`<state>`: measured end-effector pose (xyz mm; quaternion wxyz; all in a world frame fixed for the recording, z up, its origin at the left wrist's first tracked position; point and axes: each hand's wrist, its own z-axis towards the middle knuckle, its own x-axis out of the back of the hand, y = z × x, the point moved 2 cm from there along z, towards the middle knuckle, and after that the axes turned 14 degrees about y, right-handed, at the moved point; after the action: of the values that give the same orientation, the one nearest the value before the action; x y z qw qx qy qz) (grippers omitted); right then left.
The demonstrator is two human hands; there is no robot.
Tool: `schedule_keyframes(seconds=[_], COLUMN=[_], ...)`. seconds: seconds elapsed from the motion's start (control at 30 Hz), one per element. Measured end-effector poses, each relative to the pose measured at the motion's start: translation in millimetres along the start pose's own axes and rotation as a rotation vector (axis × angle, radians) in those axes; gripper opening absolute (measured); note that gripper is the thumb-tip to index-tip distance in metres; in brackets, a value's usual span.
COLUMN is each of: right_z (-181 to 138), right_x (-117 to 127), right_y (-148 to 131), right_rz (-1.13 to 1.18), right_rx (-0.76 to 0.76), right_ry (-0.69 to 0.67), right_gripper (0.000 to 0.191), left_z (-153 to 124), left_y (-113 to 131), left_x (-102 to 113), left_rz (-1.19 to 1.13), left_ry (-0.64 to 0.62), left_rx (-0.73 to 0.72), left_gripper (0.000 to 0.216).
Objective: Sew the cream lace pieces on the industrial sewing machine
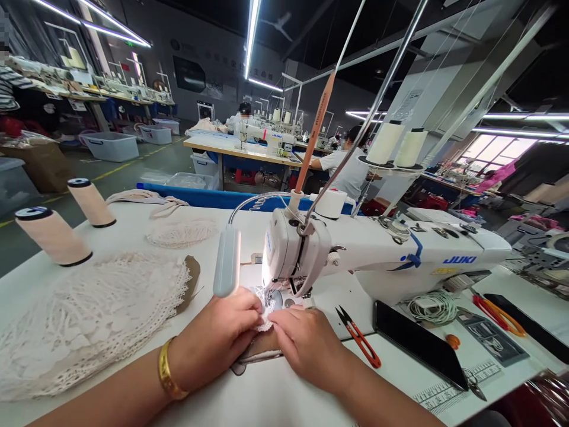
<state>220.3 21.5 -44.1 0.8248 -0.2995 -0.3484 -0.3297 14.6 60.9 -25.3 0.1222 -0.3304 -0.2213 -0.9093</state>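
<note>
A white sewing machine (355,249) stands in front of me, its lamp (227,261) lighting the needle area. Under the presser foot lies a piece of white lace (265,323). My left hand (222,329) presses and grips the lace from the left, fingers bunched together. On the other side my right hand (306,338) pinches the lace edge near the needle. Beige fabric (267,344) shows between the hands, partly covered by them. A gold bracelet (166,370) circles the left wrist.
Lace pieces (102,314) are piled at left beside two thread cones (56,237). Right of the machine bed lie orange thread snips (359,338), a black phone (420,344), a ruler (462,385) and red-handled scissors (495,311). A person (349,169) sits beyond.
</note>
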Motion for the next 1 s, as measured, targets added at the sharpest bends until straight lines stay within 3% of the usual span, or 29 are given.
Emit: schedule_keyframes(seconds=[0.13, 0.27, 0.7, 1.0], right_z=[-6.5, -6.8, -2.0, -3.6], right_x=[5.4, 6.6, 1.7, 5.4], right_y=[-0.7, -0.5, 4.5, 2.6], right_rz=[0.012, 0.006, -0.128, -0.067], right_rx=[0.07, 0.07, 0.048, 0.054], right_ry=[0.014, -0.006, 0.017, 0.024], right_gripper=[0.027, 0.026, 0.024, 0.03], left_z=[0.4, 3.5, 4.4, 1.8], left_y=[16.1, 21.9, 9.5, 13.4], left_x=[4.5, 5.6, 0.5, -0.6], left_rz=[0.027, 0.036, 0.115, 0.098], left_ry=[-0.058, -0.03, -0.024, -0.017], left_rx=[-0.095, -0.122, -0.14, -0.157], left_gripper=[0.033, 0.033, 0.034, 0.036])
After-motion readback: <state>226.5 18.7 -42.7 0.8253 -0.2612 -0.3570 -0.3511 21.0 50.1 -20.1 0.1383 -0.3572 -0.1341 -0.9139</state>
